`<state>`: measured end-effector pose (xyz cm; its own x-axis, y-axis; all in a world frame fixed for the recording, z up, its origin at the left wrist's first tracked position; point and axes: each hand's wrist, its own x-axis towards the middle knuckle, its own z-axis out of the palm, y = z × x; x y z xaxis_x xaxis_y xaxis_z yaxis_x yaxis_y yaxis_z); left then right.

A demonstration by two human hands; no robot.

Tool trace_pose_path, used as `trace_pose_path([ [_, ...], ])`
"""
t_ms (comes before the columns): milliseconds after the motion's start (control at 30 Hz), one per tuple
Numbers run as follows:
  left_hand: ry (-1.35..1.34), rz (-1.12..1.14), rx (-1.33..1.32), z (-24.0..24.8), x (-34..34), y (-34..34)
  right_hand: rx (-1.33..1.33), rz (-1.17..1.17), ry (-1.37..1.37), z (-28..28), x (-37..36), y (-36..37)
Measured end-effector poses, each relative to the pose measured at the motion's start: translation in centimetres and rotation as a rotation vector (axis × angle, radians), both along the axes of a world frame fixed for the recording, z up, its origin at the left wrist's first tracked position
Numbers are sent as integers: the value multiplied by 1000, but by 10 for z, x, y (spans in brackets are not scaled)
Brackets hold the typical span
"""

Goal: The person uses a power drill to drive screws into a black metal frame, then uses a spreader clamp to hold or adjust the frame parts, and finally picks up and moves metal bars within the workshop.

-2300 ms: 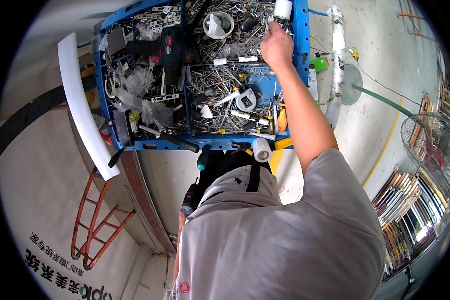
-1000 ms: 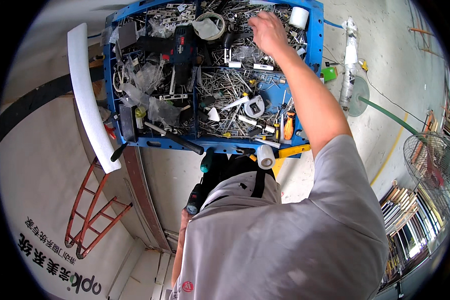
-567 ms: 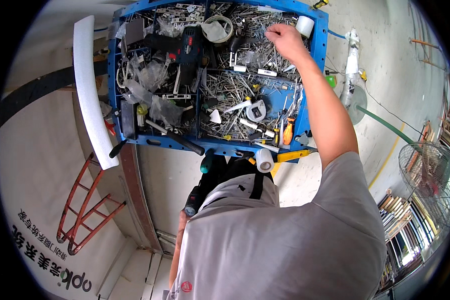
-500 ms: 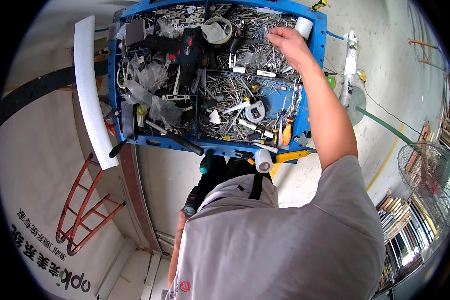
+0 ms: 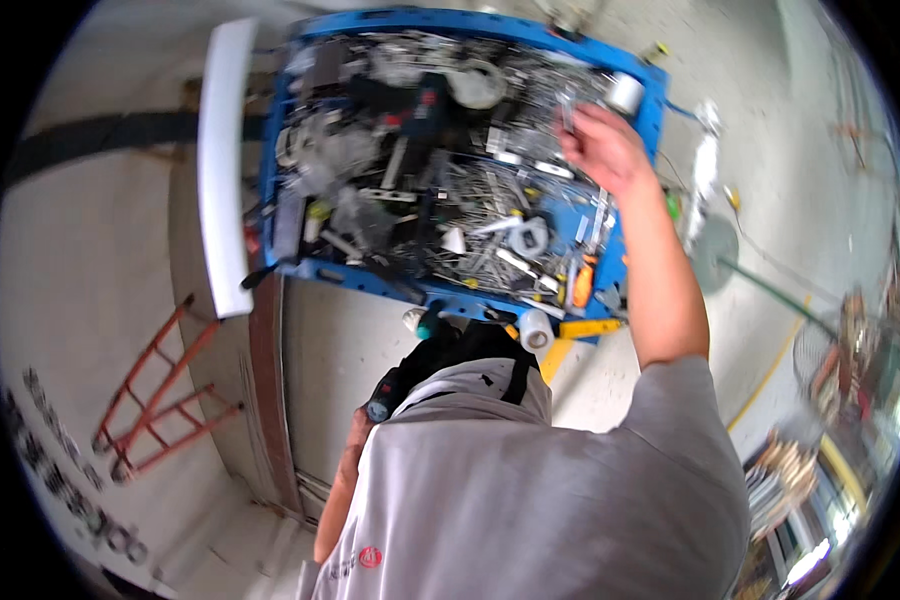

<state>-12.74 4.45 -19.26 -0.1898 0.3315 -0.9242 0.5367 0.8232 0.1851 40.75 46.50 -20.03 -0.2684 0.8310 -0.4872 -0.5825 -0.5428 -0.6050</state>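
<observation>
My right hand [image 5: 606, 150] is over the back right of a blue tool tray [image 5: 450, 300], its fingers drawn together. A blurred, shiny metal bit, which looks like screws [image 5: 567, 108], shows at the fingertips. Loose screws [image 5: 480, 190] lie heaped in the compartments below. Low at my left side, my left hand [image 5: 361, 424] is wrapped round a dark power drill [image 5: 382, 398], and my body hides part of both.
A second drill [image 5: 428, 108] lies in the tray near a tape roll [image 5: 478, 84], plastic bags [image 5: 330, 160], a tape measure [image 5: 528, 237] and an orange-handled screwdriver [image 5: 583, 284]. A white foam strip [image 5: 226, 170] stands left. A red ladder [image 5: 160, 400] is beyond.
My right hand has drawn back a little toward me from the screws, and its fingers have curled. The whole view has shifted and blurred. The left hand still grips the drill.
</observation>
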Motion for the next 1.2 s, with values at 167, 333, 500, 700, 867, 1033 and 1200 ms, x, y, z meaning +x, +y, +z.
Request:
trace_pose_path([
  [167,-52,37,125,43,0,23,82,-16,28,4,-15,-45],
  [333,102,113,265,95,-22,6,73,161,-62,44,-95,-100],
  [500,-116,353,659,144,-52,-4,142,486,1,112,-245,-176],
  [700,-380,478,1119,196,-77,-49,-66,587,14,129,-424,-249],
  [867,-628,613,1403,184,-123,-114,-72,717,-9,181,-575,-325],
  [1033,-566,802,1472,189,-179,-205,-216,950,-8,220,-716,-431],
  [1200,-735,1102,1645,161,-233,-295,-168,1286,-28,261,-810,-537],
])
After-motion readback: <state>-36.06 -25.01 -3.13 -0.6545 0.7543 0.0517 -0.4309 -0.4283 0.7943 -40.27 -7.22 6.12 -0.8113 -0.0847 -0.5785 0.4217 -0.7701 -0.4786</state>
